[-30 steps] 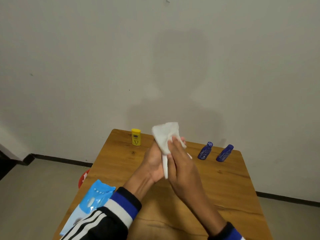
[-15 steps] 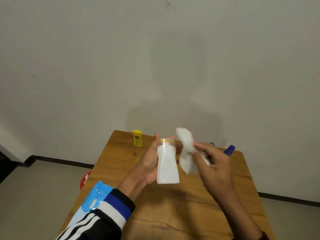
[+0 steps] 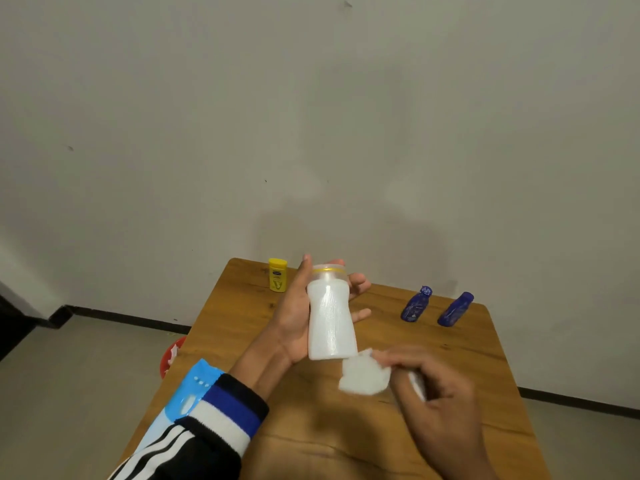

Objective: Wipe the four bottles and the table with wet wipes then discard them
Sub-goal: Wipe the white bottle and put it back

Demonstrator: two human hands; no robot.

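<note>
My left hand (image 3: pixel 294 317) holds a white bottle (image 3: pixel 329 318) with a yellow ring under its cap, upright above the wooden table (image 3: pixel 249 327). My right hand (image 3: pixel 436 400) pinches a crumpled white wet wipe (image 3: pixel 363 375) just below the bottle's base. A small yellow bottle (image 3: pixel 277 274) stands at the table's far left corner. Two dark blue bottles (image 3: pixel 415 304) (image 3: pixel 455 309) stand at the far right.
A light blue wet-wipe pack (image 3: pixel 180 407) lies at the table's left edge, partly under my left sleeve. A red bin (image 3: pixel 171 355) sits on the floor left of the table. A pale wall rises directly behind the table.
My right hand took the wipe off the bottle and dropped it from beside the cap to below the base. The bottle, hidden by the wipe a second ago, now shows fully.
</note>
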